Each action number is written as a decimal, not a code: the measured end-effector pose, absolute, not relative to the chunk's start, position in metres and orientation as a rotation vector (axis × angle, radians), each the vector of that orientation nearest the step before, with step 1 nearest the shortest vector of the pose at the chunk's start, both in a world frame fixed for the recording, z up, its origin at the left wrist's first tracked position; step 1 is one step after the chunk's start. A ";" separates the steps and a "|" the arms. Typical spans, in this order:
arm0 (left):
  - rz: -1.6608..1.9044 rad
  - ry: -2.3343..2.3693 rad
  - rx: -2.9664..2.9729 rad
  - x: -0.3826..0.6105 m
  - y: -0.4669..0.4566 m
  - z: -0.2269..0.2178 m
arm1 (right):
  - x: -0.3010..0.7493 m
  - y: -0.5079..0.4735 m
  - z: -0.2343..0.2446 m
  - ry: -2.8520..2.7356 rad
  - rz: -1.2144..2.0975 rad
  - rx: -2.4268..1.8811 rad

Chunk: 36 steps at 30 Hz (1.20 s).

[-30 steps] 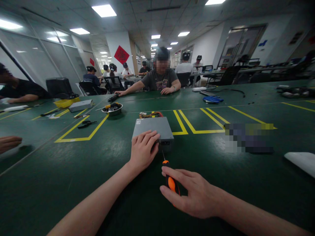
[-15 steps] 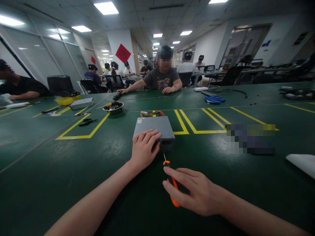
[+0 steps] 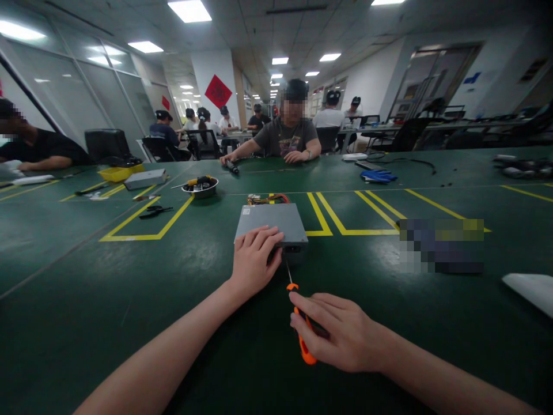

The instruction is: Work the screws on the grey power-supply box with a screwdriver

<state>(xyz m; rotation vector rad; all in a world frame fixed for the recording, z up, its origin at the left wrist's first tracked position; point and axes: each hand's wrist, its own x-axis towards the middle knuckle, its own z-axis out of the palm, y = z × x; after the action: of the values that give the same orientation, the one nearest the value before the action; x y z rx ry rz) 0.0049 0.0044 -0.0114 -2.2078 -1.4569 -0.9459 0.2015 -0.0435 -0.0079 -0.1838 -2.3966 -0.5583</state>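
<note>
A green table (image 3: 108,276), marked with yellow tape lines, is filling most of the view. Beyond its far edge a person in a grey T-shirt (image 3: 270,141) is sitting, one hand reaching to a dark cylindrical object (image 3: 232,167) near that edge. Around the table's middle, well in from the far edge, a grey metal box (image 3: 276,216) is lying flat. Close to the far edge, towards the left, a yellow bin (image 3: 121,174) is standing, with a metal bowl (image 3: 203,193) of tools resting between it and the box. Blue gloves (image 3: 378,176) are lying towards the far edge, right of the box. The left hand (image 3: 254,259) is lying over the box's near edge, fingers extended on its top. The right hand (image 3: 341,328), narrowed to a pinch, is holding a screwdriver (image 3: 292,287) on the side towards the table's near edge. Its thin shaft is pointing at the box's near face, the contact being unclear. Behind the box, coloured cables (image 3: 280,199) are bunching.
</note>
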 end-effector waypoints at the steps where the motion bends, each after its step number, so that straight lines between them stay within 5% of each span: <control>1: -0.947 -1.458 -2.211 0.005 0.004 -0.011 | 0.201 -0.042 -0.009 -2.374 -0.569 -0.186; 36: -1.030 -1.458 -2.120 0.010 -0.001 -0.021 | 0.236 -0.029 -0.020 -2.314 -0.672 -0.219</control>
<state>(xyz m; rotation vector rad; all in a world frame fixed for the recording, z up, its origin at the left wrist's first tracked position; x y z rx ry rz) 0.0103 -0.0012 -0.0212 -2.1196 -1.4584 -1.0302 0.2359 -0.0291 -0.0195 -0.2193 -2.3143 -0.6717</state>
